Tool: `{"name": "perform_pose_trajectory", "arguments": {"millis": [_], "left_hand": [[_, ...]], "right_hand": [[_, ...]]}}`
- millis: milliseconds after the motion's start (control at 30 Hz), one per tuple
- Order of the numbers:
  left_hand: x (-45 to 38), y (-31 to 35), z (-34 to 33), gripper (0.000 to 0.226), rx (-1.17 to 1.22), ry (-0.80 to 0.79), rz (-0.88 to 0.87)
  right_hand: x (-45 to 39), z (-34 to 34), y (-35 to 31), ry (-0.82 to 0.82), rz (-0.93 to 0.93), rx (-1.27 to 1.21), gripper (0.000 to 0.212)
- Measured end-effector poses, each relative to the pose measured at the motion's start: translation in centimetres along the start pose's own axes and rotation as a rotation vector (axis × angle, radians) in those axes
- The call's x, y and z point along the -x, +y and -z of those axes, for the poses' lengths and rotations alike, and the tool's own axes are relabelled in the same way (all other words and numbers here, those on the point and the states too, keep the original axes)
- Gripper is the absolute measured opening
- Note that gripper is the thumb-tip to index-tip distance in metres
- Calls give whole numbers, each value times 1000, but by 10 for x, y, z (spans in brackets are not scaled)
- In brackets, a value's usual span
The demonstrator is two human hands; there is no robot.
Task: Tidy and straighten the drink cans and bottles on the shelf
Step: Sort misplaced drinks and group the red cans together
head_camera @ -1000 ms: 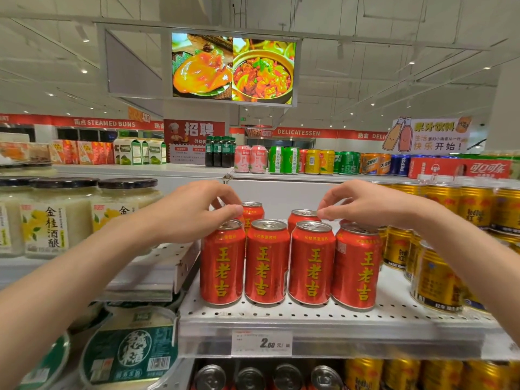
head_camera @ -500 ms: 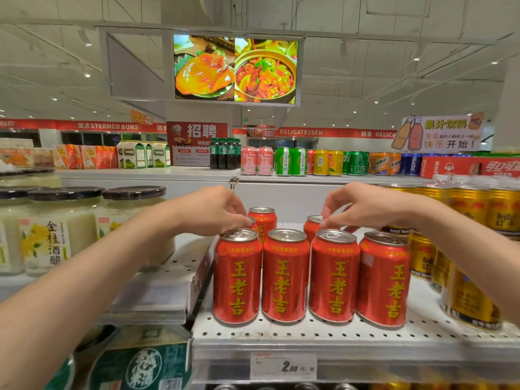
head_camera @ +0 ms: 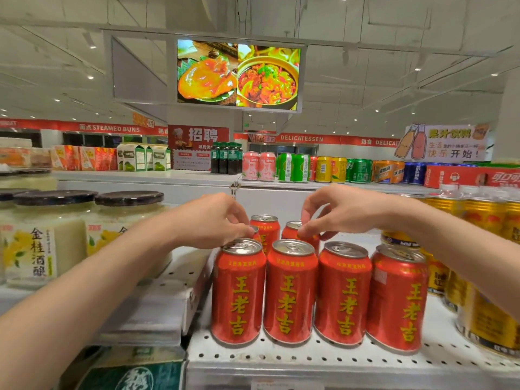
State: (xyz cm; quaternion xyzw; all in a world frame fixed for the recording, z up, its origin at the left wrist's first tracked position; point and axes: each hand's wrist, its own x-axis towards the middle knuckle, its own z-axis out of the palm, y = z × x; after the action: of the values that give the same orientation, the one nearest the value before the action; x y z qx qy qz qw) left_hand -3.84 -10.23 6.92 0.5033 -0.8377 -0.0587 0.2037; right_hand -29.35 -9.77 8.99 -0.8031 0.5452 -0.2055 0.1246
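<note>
The left hand [head_camera: 213, 220] reaches over the front row of red cans with its fingers curled down; the fingertips [head_camera: 249, 230] pinch the rim of a back can [head_camera: 255, 230] that is mostly hidden behind the hand and the first front can [head_camera: 239, 291]. Just right of it a second back can [head_camera: 266, 229] stands free and upright. The right hand [head_camera: 346, 212] has its fingers bent narrow too, pinching the top edge of the third back can [head_camera: 295, 230].

In front, four red cans stand side by side on the perforated shelf [head_camera: 309, 358], labels forward. The second [head_camera: 291, 291] and third [head_camera: 343, 294] look upright; the fourth [head_camera: 396, 299] seems to lean slightly right, though the wide lens may cause that.

The step in hand looks like drawing the back cans forward into line behind the front row. To do it well, slide rather than lift: keep each base flat on the shelf and pull gently by the rim, since a grip that high tips a can easily. Bring each one up until it touches the can ahead, centred behind it, without nudging the front row off the shelf edge. Turn the labels to face out. The right forearm passes close above the gold cans [head_camera: 484, 319], so keep it raised.
</note>
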Motion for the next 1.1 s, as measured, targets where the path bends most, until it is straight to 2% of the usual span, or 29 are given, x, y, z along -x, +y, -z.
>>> {"name": "perform_pose_trajectory", "arguments": {"millis": [267, 367, 533, 733, 967, 1100], "left_hand": [[1, 2, 1, 26, 26, 7, 21], [0, 2, 1, 29, 17, 14, 20], [-12, 9, -5, 38, 20, 36, 50], [-24, 17, -11, 48, -29, 55, 114], [-28, 16, -15, 48, -19, 69, 148], [-27, 14, -16, 46, -1, 70, 137]], "right_hand": [[-21, -14, -7, -80, 147, -9, 19], [-24, -8, -4, -107, 141, -4, 22], [-46, 6, 7, -6, 112, 40, 24], [-85, -11, 3, -87, 109, 68, 31], [-101, -21, 3, -176, 131, 5, 19], [-97, -15, 7, -173, 138, -5, 23]]}}
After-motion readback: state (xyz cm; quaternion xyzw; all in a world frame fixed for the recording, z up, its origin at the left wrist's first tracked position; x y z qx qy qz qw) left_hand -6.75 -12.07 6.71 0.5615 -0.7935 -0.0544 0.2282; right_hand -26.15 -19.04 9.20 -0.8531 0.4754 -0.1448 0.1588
